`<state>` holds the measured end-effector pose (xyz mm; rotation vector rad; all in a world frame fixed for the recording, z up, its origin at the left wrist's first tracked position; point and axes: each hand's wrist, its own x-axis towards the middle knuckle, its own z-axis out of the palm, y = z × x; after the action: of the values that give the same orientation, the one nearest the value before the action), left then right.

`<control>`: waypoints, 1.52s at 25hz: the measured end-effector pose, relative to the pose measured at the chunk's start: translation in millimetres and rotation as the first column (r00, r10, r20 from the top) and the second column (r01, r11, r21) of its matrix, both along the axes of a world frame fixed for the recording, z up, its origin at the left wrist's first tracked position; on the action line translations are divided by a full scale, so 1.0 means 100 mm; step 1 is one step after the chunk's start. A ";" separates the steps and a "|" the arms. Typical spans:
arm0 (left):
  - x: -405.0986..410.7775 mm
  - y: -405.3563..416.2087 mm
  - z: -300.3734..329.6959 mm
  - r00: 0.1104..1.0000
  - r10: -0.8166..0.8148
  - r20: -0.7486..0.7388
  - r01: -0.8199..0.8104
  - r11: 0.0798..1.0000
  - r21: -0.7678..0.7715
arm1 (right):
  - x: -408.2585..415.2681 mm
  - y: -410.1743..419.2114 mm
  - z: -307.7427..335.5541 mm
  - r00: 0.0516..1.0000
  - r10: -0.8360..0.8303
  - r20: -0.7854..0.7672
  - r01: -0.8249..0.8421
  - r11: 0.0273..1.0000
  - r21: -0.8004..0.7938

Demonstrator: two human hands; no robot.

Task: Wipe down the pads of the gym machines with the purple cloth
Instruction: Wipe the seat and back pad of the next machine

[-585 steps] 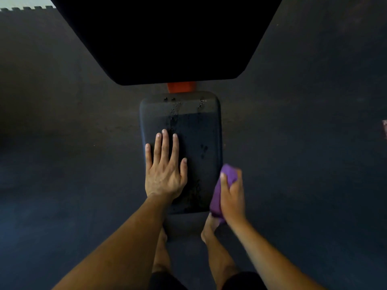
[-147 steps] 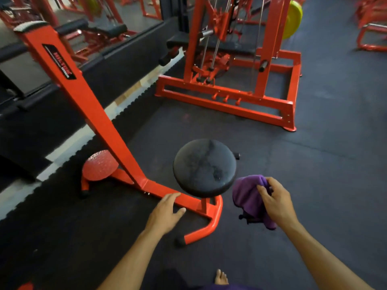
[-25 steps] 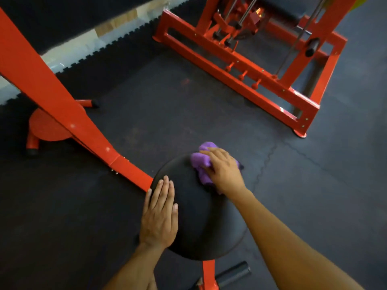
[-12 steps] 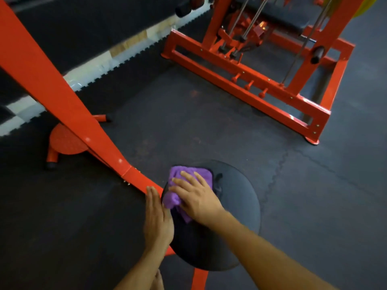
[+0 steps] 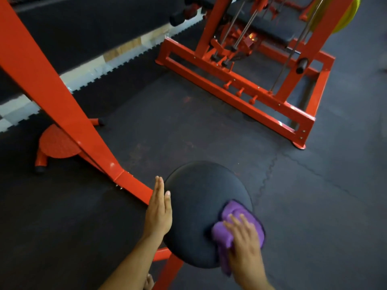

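Note:
A round black seat pad (image 5: 194,197) stands on an orange post in front of me. The purple cloth (image 5: 234,218) lies bunched on the pad's right near edge. My right hand (image 5: 245,245) presses flat on the cloth, fingers spread and fairly straight, slightly blurred. My left hand (image 5: 159,212) rests edge-on against the pad's left side with straight fingers held together.
An orange slanted frame beam (image 5: 56,95) with a round footplate (image 5: 56,143) stands to the left. A large orange cable machine (image 5: 247,74) with a black bench pad (image 5: 270,28) occupies the back right. Dark rubber mat floor (image 5: 314,195) surrounds the seat.
My right hand has swept the purple cloth from the pad's left far part to its right near edge. My left hand has slid off the top to the pad's left side.

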<state>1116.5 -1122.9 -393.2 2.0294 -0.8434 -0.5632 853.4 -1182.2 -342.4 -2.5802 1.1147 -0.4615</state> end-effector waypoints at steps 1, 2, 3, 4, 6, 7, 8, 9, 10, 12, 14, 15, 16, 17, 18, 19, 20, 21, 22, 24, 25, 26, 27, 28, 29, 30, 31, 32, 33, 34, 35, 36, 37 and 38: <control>0.06 -0.04 -0.03 0.999 -0.035 0.030 0.034 0.999 0.020 | 0.14 0.16 -0.04 0.996 0.092 -0.017 -0.092 0.996 -0.014; 0.12 -0.08 -0.04 0.996 -0.069 0.063 0.066 0.996 0.052 | 0.35 0.23 -0.04 0.982 0.184 -0.046 -0.185 0.983 -0.017; 0.16 -0.10 -0.04 0.990 -0.094 0.103 0.086 0.993 0.083 | 0.60 0.18 0.03 0.961 0.264 -0.087 -0.267 0.964 -0.020; 0.19 -0.12 -0.03 0.984 -0.102 0.144 0.088 0.991 0.098 | 0.83 0.03 0.08 0.945 0.306 -0.116 -0.311 0.950 -0.033; 0.10 -0.10 0.06 0.981 -0.048 0.187 0.032 0.996 0.088 | 1.09 -0.44 0.15 0.940 0.295 -0.173 -0.293 0.955 0.040; -0.04 -0.06 0.12 0.982 0.003 0.189 -0.019 0.996 0.085 | 1.09 -0.68 0.18 0.954 0.235 -0.187 -0.223 0.971 0.084; -0.24 0.02 0.17 0.977 0.043 0.208 -0.060 0.995 0.077 | 1.00 -0.85 0.22 0.973 0.153 -0.174 -0.132 0.983 0.128; -0.46 0.12 0.21 0.969 0.055 0.240 -0.073 0.995 0.065 | 0.84 -0.96 0.26 0.991 0.057 -0.120 -0.036 0.984 0.172; -0.69 0.21 0.27 0.963 0.032 0.269 -0.055 0.996 0.076 | 0.63 -0.99 0.35 0.999 -0.024 -0.039 0.032 0.971 0.237; -1.09 0.27 0.35 0.941 -0.056 0.334 0.007 0.989 0.147 | 0.15 -0.89 0.66 0.977 -0.178 0.118 0.120 0.914 0.387; -1.26 0.14 0.42 0.914 -0.141 0.380 0.050 0.970 0.239 | -0.30 -0.69 0.86 0.924 -0.327 0.196 0.176 0.822 0.542; -1.26 0.03 0.44 0.895 -0.177 0.408 0.061 0.958 0.281 | -0.53 -0.59 0.83 0.885 -0.421 0.198 0.231 0.767 0.599; -1.22 -0.08 0.46 0.876 -0.203 0.437 0.057 0.945 0.323 | -0.74 -0.50 0.74 0.835 -0.518 0.186 0.297 0.709 0.640; -1.18 -0.19 0.47 0.864 -0.214 0.455 0.040 0.931 0.362 | -0.92 -0.41 0.62 0.789 -0.595 0.152 0.349 0.638 0.687; -1.11 -0.28 0.47 0.866 -0.208 0.455 0.012 0.918 0.396 | -1.06 -0.31 0.48 0.757 -0.644 0.112 0.374 0.567 0.734; -1.04 -0.36 0.45 0.871 -0.187 0.454 -0.026 0.906 0.423 | -1.17 -0.22 0.34 0.743 -0.666 0.071 0.385 0.512 0.768; -1.00 -0.41 0.45 0.872 -0.171 0.458 -0.060 0.892 0.448 | -1.22 -0.13 0.26 0.730 -0.682 0.053 0.395 0.483 0.781; -0.96 -0.44 0.45 0.864 -0.173 0.472 -0.080 0.880 0.469 | -1.21 -0.05 0.26 0.708 -0.704 0.050 0.397 0.456 0.796; -0.94 -0.46 0.42 0.851 -0.190 0.490 -0.084 0.871 0.484 | -1.16 -0.01 0.25 0.670 -0.740 0.062 0.389 0.421 0.819; -0.91 -0.46 0.39 0.817 -0.236 0.527 -0.074 0.862 0.501 | -0.92 -0.04 0.25 0.603 -0.790 0.113 0.329 0.375 0.867; -0.90 -0.47 0.37 0.806 -0.260 0.532 -0.059 0.859 0.508 | -0.76 -0.08 0.21 0.589 -0.795 0.142 0.277 0.364 0.889; -0.89 -0.46 0.37 0.792 -0.282 0.542 -0.042 0.860 0.508 | -0.57 -0.12 0.17 0.591 -0.786 0.179 0.226 0.375 0.899; -0.86 -0.46 0.37 0.771 -0.306 0.559 -0.021 0.865 0.502 | -0.40 -0.17 0.13 0.595 -0.776 0.209 0.209 0.401 0.892; -0.84 -0.45 0.37 0.748 -0.331 0.576 -0.001 0.867 0.499 | -0.26 -0.25 0.07 0.585 -0.779 0.225 0.219 0.420 0.881; -0.82 -0.46 0.37 0.729 -0.354 0.587 0.018 0.866 0.500 | -0.16 -0.36 0.05 0.577 -0.781 0.237 0.243 0.442 0.863; -0.79 -0.47 0.36 0.718 -0.376 0.586 0.032 0.859 0.511 | -0.10 -0.54 0.00 0.592 -0.769 0.242 0.258 0.465 0.847; -0.78 -0.47 0.34 0.711 -0.390 0.585 0.037 0.852 0.523 | -0.05 -0.75 0.00 0.633 -0.737 0.238 0.256 0.489 0.834; -0.77 -0.48 0.33 0.704 -0.397 0.589 0.038 0.849 0.527 | -0.01 -1.00 0.02 0.689 -0.691 0.220 0.244 0.507 0.827; -0.76 -0.48 0.31 0.700 -0.401 0.591 0.040 0.848 0.528 | 0.05 -1.27 0.05 0.758 -0.620 0.203 0.206 0.522 0.828; -0.75 -0.48 0.31 0.699 -0.402 0.591 0.041 0.847 0.529 | 0.15 -1.53 0.07 0.830 -0.524 0.191 0.157 0.548 0.822; -0.74 -0.48 0.30 0.699 -0.406 0.589 0.048 0.848 0.527 | 0.32 -1.78 0.11 0.894 -0.409 0.182 0.091 0.565 0.820; -0.73 -0.48 0.30 0.692 -0.414 0.591 0.061 0.850 0.523 | 0.50 -1.98 0.16 0.945 -0.282 0.166 0.027 0.574 0.819; -0.70 -0.48 0.31 0.678 -0.428 0.597 0.083 0.852 0.517 | 0.69 -2.14 0.21 0.978 -0.158 0.136 -0.023 0.567 0.823; -0.68 -0.48 0.31 0.658 -0.453 0.602 0.109 0.848 0.519 | 0.84 -2.26 0.23 0.993 -0.059 0.107 -0.056 0.560 0.827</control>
<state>1048.7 -1171.1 -362.2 2.6044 -1.6597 -0.0993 936.9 -1408.2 -319.5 -1.6668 0.9571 -0.0343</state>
